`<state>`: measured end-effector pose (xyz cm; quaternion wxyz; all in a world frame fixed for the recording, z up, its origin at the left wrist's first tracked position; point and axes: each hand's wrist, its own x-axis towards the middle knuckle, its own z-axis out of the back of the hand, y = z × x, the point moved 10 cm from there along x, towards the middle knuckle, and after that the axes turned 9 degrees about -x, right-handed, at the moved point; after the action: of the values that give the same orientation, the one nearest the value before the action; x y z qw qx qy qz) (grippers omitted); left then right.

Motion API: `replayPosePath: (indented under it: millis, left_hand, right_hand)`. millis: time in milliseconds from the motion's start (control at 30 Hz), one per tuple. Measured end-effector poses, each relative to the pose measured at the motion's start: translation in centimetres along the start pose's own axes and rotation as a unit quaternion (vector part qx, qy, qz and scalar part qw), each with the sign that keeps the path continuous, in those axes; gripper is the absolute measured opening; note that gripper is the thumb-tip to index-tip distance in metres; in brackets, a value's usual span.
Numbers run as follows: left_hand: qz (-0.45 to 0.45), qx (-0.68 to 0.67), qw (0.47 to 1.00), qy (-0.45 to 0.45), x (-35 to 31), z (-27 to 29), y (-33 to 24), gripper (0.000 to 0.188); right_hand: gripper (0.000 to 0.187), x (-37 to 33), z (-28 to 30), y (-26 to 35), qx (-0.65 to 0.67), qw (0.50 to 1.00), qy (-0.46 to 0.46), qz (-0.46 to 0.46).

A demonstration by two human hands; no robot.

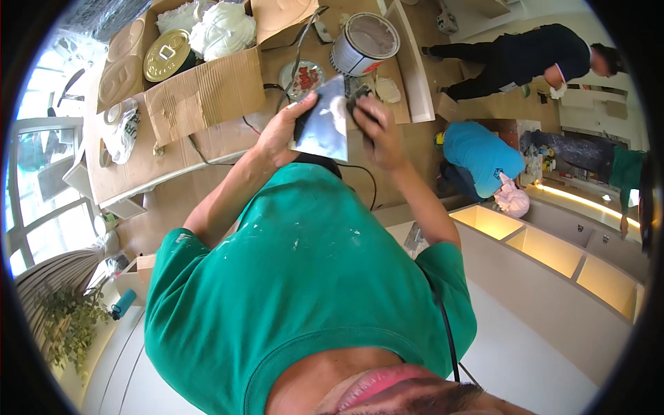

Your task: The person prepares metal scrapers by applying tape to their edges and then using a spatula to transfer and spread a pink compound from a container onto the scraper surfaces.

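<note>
My left hand (282, 128) is closed on the edge of a flat, shiny metal plate (324, 131), thumb on its face, in front of my chest. A pale patch on the plate may be residue or a reflection. My right hand (379, 131) is at the plate's right side, fingers curled around a small dark piece (359, 97); its kind cannot be made out. Just beyond, on the worktable (232, 135), are an open paint can (366, 45) with pinkish-grey smears and a clear round dish (304, 81) holding red bits.
A cardboard box (204, 93) holds a gold-lidded can (168, 57) and white plastic-wrapped bundles. Cables run across the table and below it. Several people are at the right, one in a blue shirt (484, 155) bending low. Lit shelf compartments (546, 250) stand at the lower right.
</note>
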<state>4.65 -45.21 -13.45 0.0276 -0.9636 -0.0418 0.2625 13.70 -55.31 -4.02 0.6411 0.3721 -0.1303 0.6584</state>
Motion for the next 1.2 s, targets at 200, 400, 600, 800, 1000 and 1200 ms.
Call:
replayPosePath:
  millis: [200, 400, 600, 800, 1000, 1200]
  left_hand:
    - [-0.209, 0.022, 0.977, -0.041, -4.4, 5.8, -8.5, 0.03]
    - [-0.33, -0.055, 0.941, -0.057, -9.0, 11.6, -13.4, 0.025]
    - [-0.357, -0.086, 0.927, -0.076, -10.7, 15.5, -13.9, 0.029]
    - [-0.357, -0.1, 0.927, -0.058, -11.3, 15.5, -14.3, 0.024]
    - [-0.372, -0.08, 0.919, -0.099, -12.2, 16.8, -15.3, 0.027]
    - [-0.382, -0.093, 0.915, -0.091, -12.4, 17.0, -15.0, 0.025]
  right_hand:
    - [0.049, -7.4, -11.1, -8.9, -0.09, 0.957, 0.164, -0.223]
    - [0.04, -11.5, -21.6, -12.5, -0.027, 0.924, 0.251, -0.287]
    - [0.039, -5.6, -25.8, -12.2, 0.062, 0.904, 0.356, -0.229]
    - [0.039, -4.0, -25.5, -14.7, 0.03, 0.838, 0.486, -0.246]
    - [0.044, -11.5, -25.1, -19.2, 0.002, 0.823, 0.526, -0.214]
    - [0.041, -13.6, -22.6, -18.2, 0.008, 0.826, 0.518, -0.222]
